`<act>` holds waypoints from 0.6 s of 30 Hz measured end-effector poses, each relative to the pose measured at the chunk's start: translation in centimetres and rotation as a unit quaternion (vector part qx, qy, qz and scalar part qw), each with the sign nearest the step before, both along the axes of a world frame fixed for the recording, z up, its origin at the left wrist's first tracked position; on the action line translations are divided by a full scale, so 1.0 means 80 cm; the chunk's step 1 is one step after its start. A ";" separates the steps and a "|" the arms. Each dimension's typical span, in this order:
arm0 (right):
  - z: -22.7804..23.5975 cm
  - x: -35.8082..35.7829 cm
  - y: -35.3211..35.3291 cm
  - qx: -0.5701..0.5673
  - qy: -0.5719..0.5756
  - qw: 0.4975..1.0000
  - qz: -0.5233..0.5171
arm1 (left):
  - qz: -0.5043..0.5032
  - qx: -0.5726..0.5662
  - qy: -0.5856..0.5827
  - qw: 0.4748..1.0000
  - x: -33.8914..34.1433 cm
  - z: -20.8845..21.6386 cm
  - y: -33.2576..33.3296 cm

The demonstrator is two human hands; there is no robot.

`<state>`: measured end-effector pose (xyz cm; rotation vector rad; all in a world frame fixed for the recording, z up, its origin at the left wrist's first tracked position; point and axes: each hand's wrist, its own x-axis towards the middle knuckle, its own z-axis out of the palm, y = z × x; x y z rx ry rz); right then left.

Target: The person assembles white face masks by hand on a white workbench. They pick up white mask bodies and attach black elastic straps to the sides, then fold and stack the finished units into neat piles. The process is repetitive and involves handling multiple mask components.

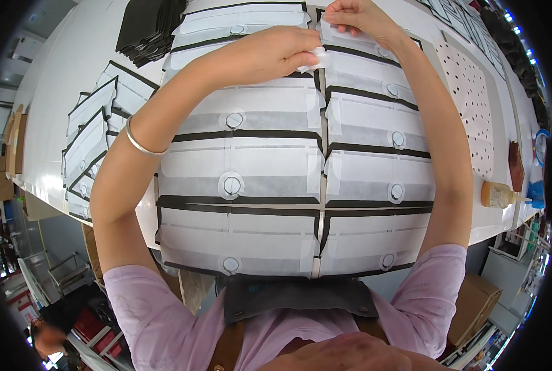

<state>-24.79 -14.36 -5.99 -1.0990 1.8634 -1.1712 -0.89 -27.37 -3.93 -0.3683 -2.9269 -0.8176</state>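
Observation:
Two columns of white flat panels with black edges cover the table before me, a left-hand panel point(195, 162) among them. Each bears a round disc, such as the silver-rimmed disc point(232, 185). At the far end of the left column, my left hand point(279, 54) reaches over the panels, its thumb and fingers closed on a small white piece point(316, 60) near the gap between columns. Farther back, my right hand point(362, 20) is above the top corner of a right-hand panel point(356, 40). Its thumb and forefinger are pinched together; what lies between them is too small to tell.
A stack of black sheets point(149, 31) lies at the back left. Below it are several loose white-and-black panels point(90, 145). On the right are a pink perforated sheet point(467, 105) and a bottle of amber liquid point(495, 195) with a nozzle. The table's front edge runs close to my body.

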 end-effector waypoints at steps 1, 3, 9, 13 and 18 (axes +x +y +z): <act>-0.001 -0.002 0.000 -0.003 -0.007 1.000 0.005 | -0.004 -0.010 0.002 1.000 -0.002 -0.003 0.000; -0.004 -0.006 0.000 -0.010 -0.022 1.000 0.015 | -0.003 -0.001 -0.004 1.000 -0.005 -0.008 -0.001; 0.003 -0.010 0.006 0.017 -0.019 0.999 0.025 | 0.028 0.030 -0.034 0.999 -0.001 -0.003 0.002; 0.013 -0.015 0.006 0.003 -0.066 0.995 0.069 | 0.029 0.042 0.004 0.999 0.005 -0.010 0.002; 0.011 -0.009 0.005 0.015 -0.015 0.997 0.071 | 0.032 0.037 -0.019 0.999 0.005 -0.007 0.003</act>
